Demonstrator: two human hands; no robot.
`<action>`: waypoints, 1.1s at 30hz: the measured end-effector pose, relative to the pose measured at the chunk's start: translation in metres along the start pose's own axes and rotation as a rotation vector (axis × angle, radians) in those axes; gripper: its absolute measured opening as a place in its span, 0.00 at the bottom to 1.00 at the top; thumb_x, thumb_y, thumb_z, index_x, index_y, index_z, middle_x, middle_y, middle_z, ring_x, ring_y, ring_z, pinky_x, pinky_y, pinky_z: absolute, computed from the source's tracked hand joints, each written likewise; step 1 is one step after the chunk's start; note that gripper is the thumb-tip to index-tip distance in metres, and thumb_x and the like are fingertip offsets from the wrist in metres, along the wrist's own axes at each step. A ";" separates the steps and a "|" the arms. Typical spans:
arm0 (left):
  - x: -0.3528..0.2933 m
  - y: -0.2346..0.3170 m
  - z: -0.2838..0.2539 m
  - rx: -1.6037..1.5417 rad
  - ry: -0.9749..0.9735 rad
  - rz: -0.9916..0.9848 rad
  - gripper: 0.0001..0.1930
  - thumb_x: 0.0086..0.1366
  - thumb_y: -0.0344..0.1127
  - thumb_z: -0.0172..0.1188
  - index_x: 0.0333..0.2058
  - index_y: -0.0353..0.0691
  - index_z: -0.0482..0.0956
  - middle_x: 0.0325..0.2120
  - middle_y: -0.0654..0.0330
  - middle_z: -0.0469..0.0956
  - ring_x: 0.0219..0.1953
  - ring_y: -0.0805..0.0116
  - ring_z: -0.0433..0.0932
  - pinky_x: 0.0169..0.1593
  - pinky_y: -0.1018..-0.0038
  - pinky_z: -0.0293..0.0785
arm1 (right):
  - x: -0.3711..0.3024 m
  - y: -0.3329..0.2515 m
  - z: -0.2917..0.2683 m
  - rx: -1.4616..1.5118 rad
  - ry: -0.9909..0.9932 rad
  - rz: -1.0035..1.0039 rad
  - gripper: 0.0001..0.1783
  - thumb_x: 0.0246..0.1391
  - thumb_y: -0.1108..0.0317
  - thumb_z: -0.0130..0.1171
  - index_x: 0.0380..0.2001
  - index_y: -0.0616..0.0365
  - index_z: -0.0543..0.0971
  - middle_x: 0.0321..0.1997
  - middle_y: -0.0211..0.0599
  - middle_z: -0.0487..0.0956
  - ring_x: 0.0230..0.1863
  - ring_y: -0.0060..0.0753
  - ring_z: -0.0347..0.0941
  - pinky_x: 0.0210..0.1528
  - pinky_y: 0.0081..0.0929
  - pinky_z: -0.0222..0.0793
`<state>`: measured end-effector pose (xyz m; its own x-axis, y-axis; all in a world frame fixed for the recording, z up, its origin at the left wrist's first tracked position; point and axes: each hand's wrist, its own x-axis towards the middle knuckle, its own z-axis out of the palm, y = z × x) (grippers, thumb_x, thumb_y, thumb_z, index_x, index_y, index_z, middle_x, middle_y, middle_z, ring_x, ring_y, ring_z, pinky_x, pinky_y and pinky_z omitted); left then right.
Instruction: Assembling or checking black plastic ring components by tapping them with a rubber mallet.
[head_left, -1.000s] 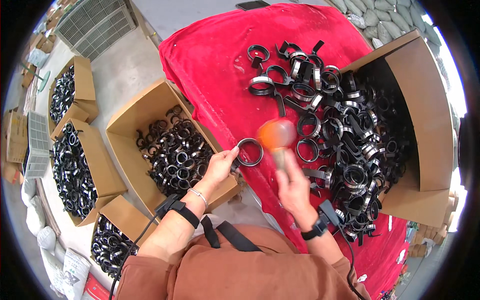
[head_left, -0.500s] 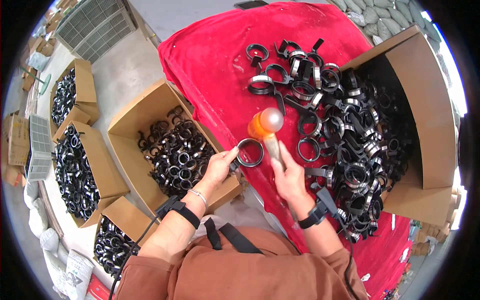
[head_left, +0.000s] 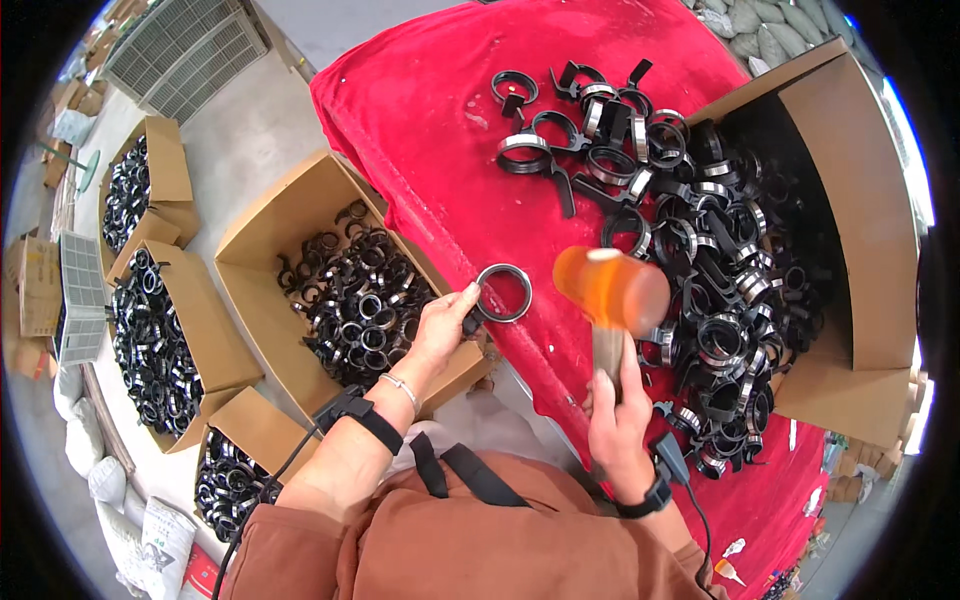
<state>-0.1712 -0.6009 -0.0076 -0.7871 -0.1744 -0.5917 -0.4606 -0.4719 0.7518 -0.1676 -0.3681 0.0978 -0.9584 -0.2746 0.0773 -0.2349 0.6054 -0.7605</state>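
Over the last second we see the mallet [head_left: 612,290] swing away from the ring [head_left: 528,300] and toward the pile [head_left: 720,340] on our right, while the ring stays almost where it was, at the near left edge of the red-covered bench [head_left: 420,130]. That leaves a clear gap between the two: nothing strikes the ring at this moment, and its whole round rim lies open to our view. Our left hand [head_left: 440,325] grips the ring by its black tab, fingers pinched at the lower left; whether the rim rests on the cloth or hangs just above it, we cannot tell. The ring's opening faces up toward us, and its tab points down and left, so its long axis runs from our fingertips up and right across the hoop. Our right hand [head_left: 620,420] has its fingers closed around the mallet's handle, which runs away from us up to the orange head. The head lies crosswise to the handle, its long axis going left to right and dipping a little at the right end, where a round face shows, slightly blurred.
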 end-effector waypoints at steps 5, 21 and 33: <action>0.001 0.000 0.005 0.019 0.019 -0.013 0.20 0.65 0.51 0.52 0.32 0.37 0.78 0.23 0.64 0.77 0.22 0.76 0.72 0.28 0.78 0.68 | -0.026 0.003 0.017 -0.048 -0.170 0.040 0.29 0.54 0.72 0.54 0.60 0.62 0.62 0.43 0.58 0.75 0.44 0.48 0.75 0.46 0.33 0.70; -0.022 0.054 -0.061 1.209 0.491 0.634 0.17 0.57 0.44 0.59 0.41 0.40 0.77 0.36 0.49 0.74 0.43 0.52 0.72 0.47 0.60 0.69 | -0.054 0.049 -0.010 0.148 -0.165 0.346 0.28 0.54 0.69 0.55 0.58 0.61 0.64 0.42 0.53 0.78 0.44 0.38 0.78 0.44 0.31 0.72; 0.094 0.108 0.131 1.253 0.223 0.535 0.17 0.54 0.43 0.62 0.33 0.34 0.75 0.31 0.44 0.79 0.36 0.46 0.78 0.42 0.57 0.74 | -0.050 0.055 -0.011 0.208 -0.197 0.288 0.27 0.55 0.74 0.51 0.59 0.60 0.64 0.24 0.29 0.74 0.20 0.17 0.70 0.24 0.19 0.69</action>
<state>-0.3490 -0.5552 0.0559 -0.9565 -0.2760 -0.0944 -0.2774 0.7604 0.5872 -0.1347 -0.3130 0.0594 -0.9260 -0.2664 -0.2674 0.0957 0.5196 -0.8490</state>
